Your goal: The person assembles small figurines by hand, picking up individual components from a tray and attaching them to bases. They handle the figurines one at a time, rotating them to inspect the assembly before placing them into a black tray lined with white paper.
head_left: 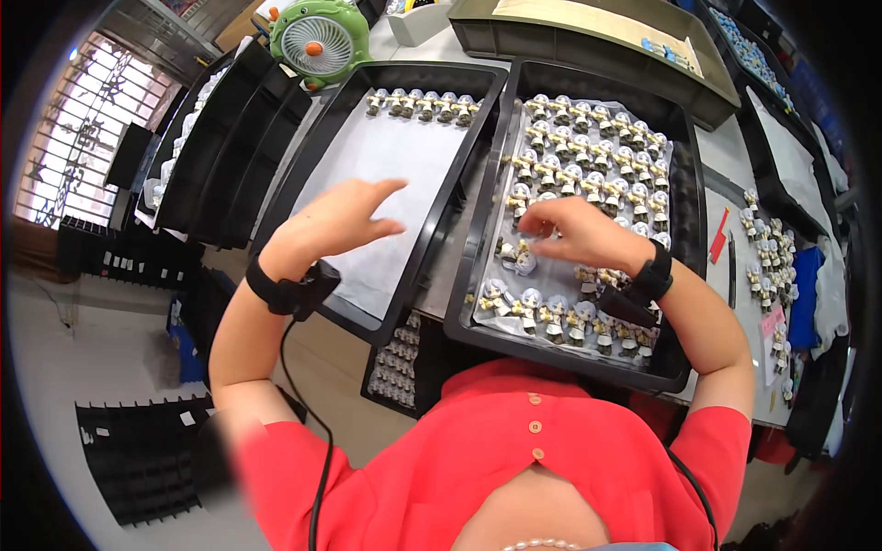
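My left hand (344, 219) hangs over the left black tray (276, 216), thumb and fingers apart with nothing between them. White lining paper (367, 184) covers that tray's bottom, and a single row of small figurines (423, 105) stands along its far end. Over the right black tray (693, 230), my right hand (583, 231) has its fingers curved and the thumb apart, with no figurine visible in them. Just below its fingertips, a pale-haired figurine (520, 264) lies tilted. Rows of similar figurines (574, 184) fill much of this tray; my hand and wrist hide some.
A green fan (317, 41) stands beyond the left tray. An olive bin (597, 41) is at the back. More figurines (770, 248), a red tool (718, 235) and a blue object (807, 294) lie on the right. Black racks (234, 138) stand at left. Cables run from both wrist straps.
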The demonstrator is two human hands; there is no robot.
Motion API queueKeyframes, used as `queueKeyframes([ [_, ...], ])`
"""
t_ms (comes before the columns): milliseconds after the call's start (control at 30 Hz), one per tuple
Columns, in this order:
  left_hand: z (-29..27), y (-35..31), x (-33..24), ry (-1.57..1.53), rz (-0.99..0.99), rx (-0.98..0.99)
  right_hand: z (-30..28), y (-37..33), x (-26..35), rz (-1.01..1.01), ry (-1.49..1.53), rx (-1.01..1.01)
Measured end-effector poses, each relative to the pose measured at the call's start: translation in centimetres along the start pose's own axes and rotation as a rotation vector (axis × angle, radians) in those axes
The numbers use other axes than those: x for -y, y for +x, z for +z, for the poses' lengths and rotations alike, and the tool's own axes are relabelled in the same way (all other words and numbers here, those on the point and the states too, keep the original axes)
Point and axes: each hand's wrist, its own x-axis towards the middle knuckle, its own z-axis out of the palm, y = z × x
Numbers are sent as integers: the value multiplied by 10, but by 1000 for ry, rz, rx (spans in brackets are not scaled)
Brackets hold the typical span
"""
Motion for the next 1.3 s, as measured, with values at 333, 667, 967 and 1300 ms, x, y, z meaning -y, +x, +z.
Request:
queueKeyframes([
  [333, 3, 48, -101, -708, 441, -273, 36, -6, -4, -199, -427, 2],
  [667, 28, 66, -75, -1091, 240, -223, -28, -8, 39, -31, -57, -205],
  [967, 35, 70, -82, -1264, 173, 42, -26, -6, 34, -163, -93, -276],
  [1300, 38, 72, -85, -1241, 219, -172, -32, -9, 39, 37, 188, -387],
])
